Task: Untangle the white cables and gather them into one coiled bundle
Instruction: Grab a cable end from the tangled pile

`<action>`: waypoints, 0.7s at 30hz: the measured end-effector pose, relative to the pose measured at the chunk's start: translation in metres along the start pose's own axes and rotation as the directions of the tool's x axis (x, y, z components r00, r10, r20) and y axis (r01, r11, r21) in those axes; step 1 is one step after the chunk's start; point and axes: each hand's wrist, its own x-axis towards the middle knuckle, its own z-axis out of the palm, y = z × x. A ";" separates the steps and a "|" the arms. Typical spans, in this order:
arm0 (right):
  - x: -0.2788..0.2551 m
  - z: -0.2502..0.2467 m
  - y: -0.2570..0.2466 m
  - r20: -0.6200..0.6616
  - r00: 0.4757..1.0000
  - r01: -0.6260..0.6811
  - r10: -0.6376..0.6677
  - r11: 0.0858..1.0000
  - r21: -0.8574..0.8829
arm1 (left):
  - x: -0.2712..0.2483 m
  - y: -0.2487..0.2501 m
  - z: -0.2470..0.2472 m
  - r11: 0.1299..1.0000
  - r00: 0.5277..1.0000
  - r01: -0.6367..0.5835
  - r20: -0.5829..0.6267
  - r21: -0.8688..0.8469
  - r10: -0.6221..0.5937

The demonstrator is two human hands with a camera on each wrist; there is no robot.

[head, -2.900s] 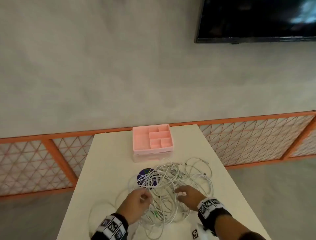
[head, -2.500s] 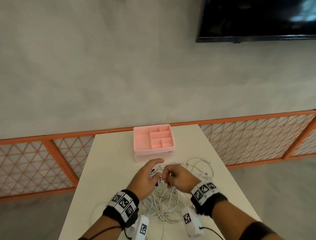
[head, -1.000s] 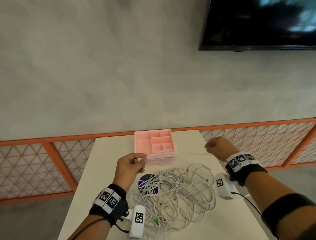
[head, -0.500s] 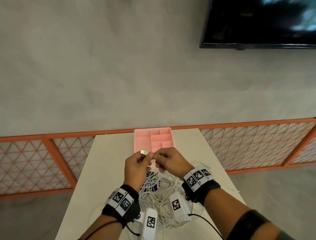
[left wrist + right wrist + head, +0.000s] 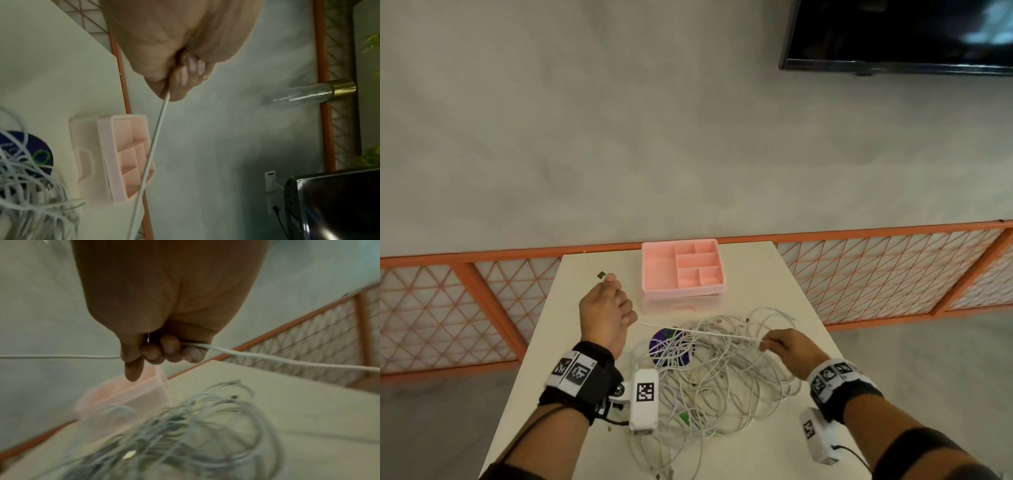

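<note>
One white cable (image 5: pixel 698 331) stretched between your hands.
Your left hand (image 5: pixel 604 310) and right hand (image 5: pixel 786 346) each grip it above the tangle (image 5: pixel 719 377) mid-table.

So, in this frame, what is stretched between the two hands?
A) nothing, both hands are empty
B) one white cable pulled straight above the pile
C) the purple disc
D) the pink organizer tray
B: the left hand and right hand each hold one white cable, taut above the tangled pile.

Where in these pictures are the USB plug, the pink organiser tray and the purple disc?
USB plug (image 5: pixel 602 275): head view, its metal tip.
Pink organiser tray (image 5: pixel 659 270): head view, large left compartment's floor.
Purple disc (image 5: pixel 40 148): left wrist view, bare upper face.
</note>
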 end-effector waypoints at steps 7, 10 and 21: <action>-0.037 -0.059 0.109 -0.160 0.933 -0.353 0.322 0.904 -0.242 | 0.006 0.001 -0.032 0.993 1.000 0.014 -0.028 0.115 -0.011; -0.052 -0.076 0.131 -0.285 0.885 -0.451 0.367 0.828 -0.334 | -0.003 -0.009 -0.035 0.973 0.997 0.073 0.015 0.218 -0.078; -0.071 -0.060 0.151 -0.383 0.727 -0.687 0.570 0.606 -0.402 | -0.035 -0.067 -0.042 0.806 0.931 0.153 0.189 0.572 -0.311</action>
